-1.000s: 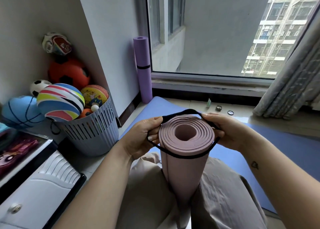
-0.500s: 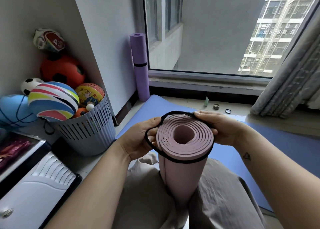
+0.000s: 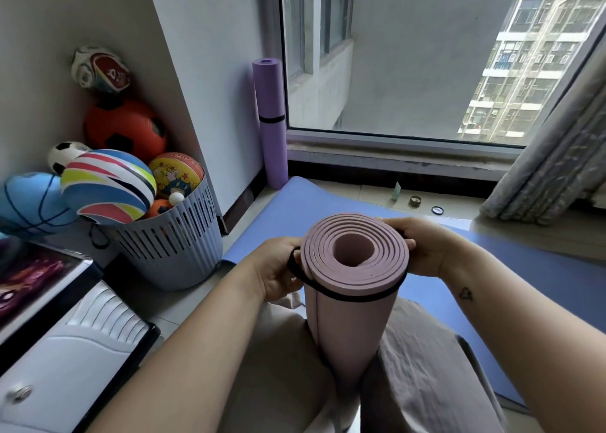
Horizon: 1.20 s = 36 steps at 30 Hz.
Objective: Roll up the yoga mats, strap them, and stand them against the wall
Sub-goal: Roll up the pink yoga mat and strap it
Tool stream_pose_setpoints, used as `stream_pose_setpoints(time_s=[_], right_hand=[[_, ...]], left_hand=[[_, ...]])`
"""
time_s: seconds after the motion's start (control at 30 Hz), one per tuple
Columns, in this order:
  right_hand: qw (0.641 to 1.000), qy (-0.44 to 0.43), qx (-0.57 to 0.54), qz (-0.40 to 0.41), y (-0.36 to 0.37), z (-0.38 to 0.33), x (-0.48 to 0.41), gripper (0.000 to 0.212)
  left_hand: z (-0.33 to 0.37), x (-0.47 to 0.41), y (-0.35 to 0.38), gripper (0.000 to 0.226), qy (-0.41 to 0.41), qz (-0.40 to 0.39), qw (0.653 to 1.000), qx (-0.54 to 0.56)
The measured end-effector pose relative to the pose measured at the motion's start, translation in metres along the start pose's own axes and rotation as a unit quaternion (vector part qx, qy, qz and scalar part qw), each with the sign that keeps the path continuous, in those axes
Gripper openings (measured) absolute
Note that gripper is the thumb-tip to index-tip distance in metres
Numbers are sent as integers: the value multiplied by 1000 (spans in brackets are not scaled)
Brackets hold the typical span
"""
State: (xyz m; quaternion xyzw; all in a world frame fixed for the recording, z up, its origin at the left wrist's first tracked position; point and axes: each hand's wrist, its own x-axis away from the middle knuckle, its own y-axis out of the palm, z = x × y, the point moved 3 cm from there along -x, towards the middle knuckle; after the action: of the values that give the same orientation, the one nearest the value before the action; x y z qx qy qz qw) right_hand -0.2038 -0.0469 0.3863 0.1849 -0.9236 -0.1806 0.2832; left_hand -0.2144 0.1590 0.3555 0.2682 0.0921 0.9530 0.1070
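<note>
Rolled pink foam yoga mat (image 3: 351, 317) is held upright between the knees, spiral end up. Black elastic strap loop (image 3: 357, 298) is seated round it just below the top rim. Strap is gripped by left hand (image 3: 278, 268) at the roll's left side, fingers curled. It is pinched against the rim by right hand (image 3: 423, 249) at the roll's right. Flat blue yoga mat (image 3: 295, 199) is spread on the floor behind the roll. Strapped purple rolled foam mat (image 3: 272, 143) is stood against the wall beyond it, to the left. Grey slotted plastic basket (image 3: 170, 249) of balls is left of the roll.

Slatted basket (image 3: 170, 245) holding balls (image 3: 108, 186), left; grey curtain (image 3: 551, 157) right; white drawer (image 3: 65, 360) bottom left.
</note>
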Motion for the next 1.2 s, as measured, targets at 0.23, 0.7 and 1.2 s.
stream_pose_setpoints(time_s=[0.23, 0.7, 1.2], right_hand=[[997, 38, -61, -15, -21, 41, 21, 70], [975, -30, -217, -26, -24, 94, 61, 52], [965, -76, -247, 44, -14, 98, 79, 15]], left_hand=[[-34, 27, 2, 29, -75, 1, 993, 94], [-92, 74, 29, 18, 13, 1, 911, 413], [-88, 92, 51, 27, 46, 22, 861, 506]])
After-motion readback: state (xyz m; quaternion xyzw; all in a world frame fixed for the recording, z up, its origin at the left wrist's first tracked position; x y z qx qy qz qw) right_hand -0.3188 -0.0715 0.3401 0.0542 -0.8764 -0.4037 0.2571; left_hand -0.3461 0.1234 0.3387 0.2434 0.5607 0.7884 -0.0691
